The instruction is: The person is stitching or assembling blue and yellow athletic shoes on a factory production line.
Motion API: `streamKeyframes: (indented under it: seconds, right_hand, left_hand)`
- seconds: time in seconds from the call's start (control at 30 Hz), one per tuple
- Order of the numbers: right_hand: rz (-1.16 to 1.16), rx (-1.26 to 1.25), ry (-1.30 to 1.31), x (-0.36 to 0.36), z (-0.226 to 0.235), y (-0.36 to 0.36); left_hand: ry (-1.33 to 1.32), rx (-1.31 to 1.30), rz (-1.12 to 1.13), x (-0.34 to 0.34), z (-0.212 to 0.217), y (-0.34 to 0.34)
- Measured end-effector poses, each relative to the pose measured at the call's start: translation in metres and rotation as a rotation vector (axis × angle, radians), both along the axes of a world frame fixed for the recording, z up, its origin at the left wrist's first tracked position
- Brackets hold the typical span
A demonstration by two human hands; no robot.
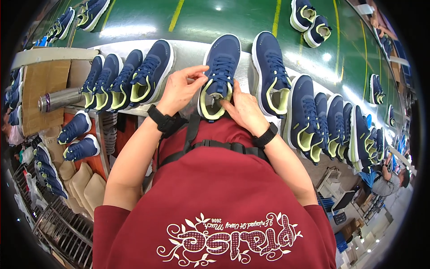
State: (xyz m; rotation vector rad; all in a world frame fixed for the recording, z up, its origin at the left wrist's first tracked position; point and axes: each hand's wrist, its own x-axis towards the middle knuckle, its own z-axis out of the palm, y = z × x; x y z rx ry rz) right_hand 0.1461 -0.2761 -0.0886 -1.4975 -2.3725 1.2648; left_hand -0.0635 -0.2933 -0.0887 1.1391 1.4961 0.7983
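Two hands of ours work at one navy shoe (226, 51), centred on the metal ledge (189, 54), toe pointing far, heel near us. Our right hand (246, 109) grips its collar at the right, thumb in the opening. Our left hand (181, 89) is beside the laces (222, 67), index and thumb parted. A second shoe (265, 56) stands just right; four more shoes (154, 60) line up left. Far off, we see the green surface (224, 18).

Grn belt (242, 15) w/ yel stripes (176, 15)
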Motion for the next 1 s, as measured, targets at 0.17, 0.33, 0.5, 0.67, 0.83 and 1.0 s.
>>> streamKeyframes:
  seconds: [0.17,0.33,0.5,0.67,0.83,1.0]
  right_hand:
    - [-0.002,0.013,0.003,-0.003,-0.001,0.000]
    - [-0.017,0.051,-0.103,-0.015,-0.002,0.001]
    - [-0.090,0.037,-0.109,-0.008,-0.003,-0.005]
    - [-0.070,0.104,-0.073,0.003,-0.014,-0.004]
    - [-0.081,0.072,-0.071,0.007,-0.013,-0.001]
    - [-0.101,0.039,-0.096,0.005,-0.005,-0.001]
  left_hand:
    - [0.082,0.044,0.004,0.000,0.009,0.009]
    - [0.565,0.220,-0.390,0.001,0.030,0.040]
    - [0.635,0.298,-0.498,0.016,0.029,0.049]
    - [0.885,0.605,-0.437,0.022,0.021,0.046]
    - [0.639,0.408,-0.404,0.017,0.033,0.046]
    - [0.603,0.534,-0.356,0.019,0.020,0.009]
